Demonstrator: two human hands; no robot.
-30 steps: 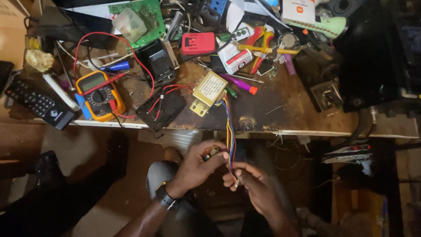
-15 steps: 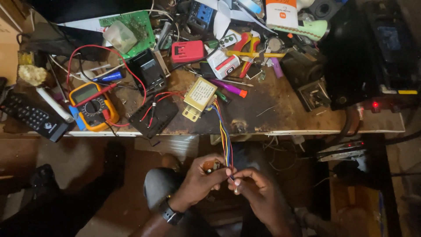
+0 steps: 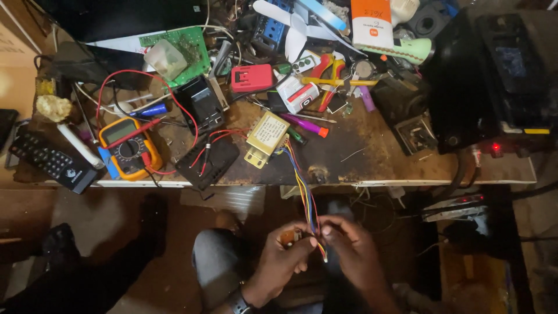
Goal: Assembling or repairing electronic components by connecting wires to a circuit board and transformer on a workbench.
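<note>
Compared with the view a second earlier, my head had dipped and the hands had drawn closer together below the front edge of the surface, so the work had tightened onto the wire ends rather than along their length. The left hand was curled shut, pinching a small brownish part between thumb and fingers, though I could not tell what that part was. The right hand sat just beside it, fingertips meeting the left's, closed on the bundle of coloured wires. Those wires, yellow, blue, red and orange, ran up from between the hands, over the front edge, to the small yellow-wrapped transformer lying near the middle of the front edge of the surface. From that I judged the joining or stripping at the loose ends was in hand, with the transformer itself left at rest. Both wrists were angled inward, forearms rising from the bottom of the view over my lap, a watch on the left wrist. Toward the left front corner lay a yellow multimeter with red leads, and beyond it, at the left edge, a black remote control. A purple-handled screwdriver lay just behind the transformer, a red box farther back.
</note>
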